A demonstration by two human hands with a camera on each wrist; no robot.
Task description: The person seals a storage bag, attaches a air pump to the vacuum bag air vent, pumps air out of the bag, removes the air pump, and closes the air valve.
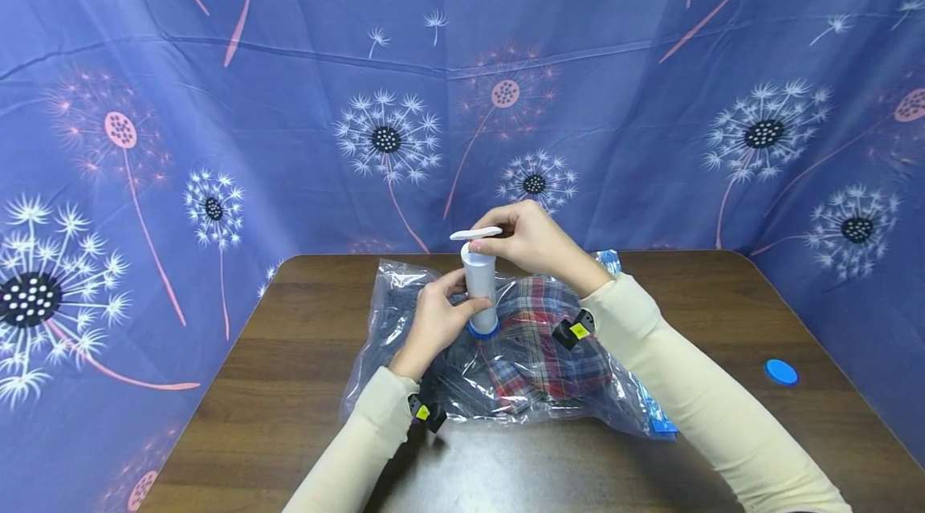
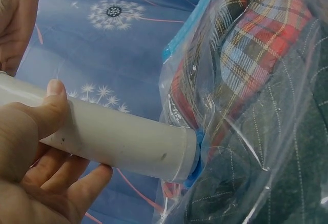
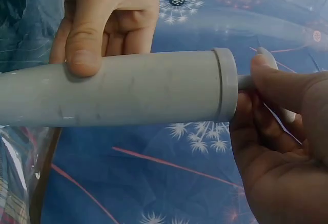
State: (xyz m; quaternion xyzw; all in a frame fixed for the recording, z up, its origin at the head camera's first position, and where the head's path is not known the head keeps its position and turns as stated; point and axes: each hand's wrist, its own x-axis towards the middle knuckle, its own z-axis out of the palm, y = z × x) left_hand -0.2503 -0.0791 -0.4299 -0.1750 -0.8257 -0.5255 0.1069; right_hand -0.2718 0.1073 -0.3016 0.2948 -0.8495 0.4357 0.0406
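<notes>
A light grey hand pump [image 1: 482, 292] stands upright on a clear plastic storage bag [image 1: 405, 280], its lower end at a blue valve ring [image 1: 482, 331]. My left hand [image 1: 436, 318] holds the cylinder around its middle, thumb on one side and fingers on the other. At the top, my right hand [image 1: 531, 236] grips the white handle [image 1: 475, 234], which sits a short way above the cylinder's rim. A bit of the handle's rod shows in the right wrist view. Inside the bag lie plaid cloth [image 2: 256, 44] and dark pinstriped cloth [image 2: 246, 178].
Beneath the bag is a brown wooden table [image 1: 289, 352]. A round blue cap [image 1: 781, 372] lies on its right side. The bag has a blue strip [image 1: 654, 409] along its right edge. Behind the table hangs a blue dandelion-patterned curtain [image 1: 303, 120].
</notes>
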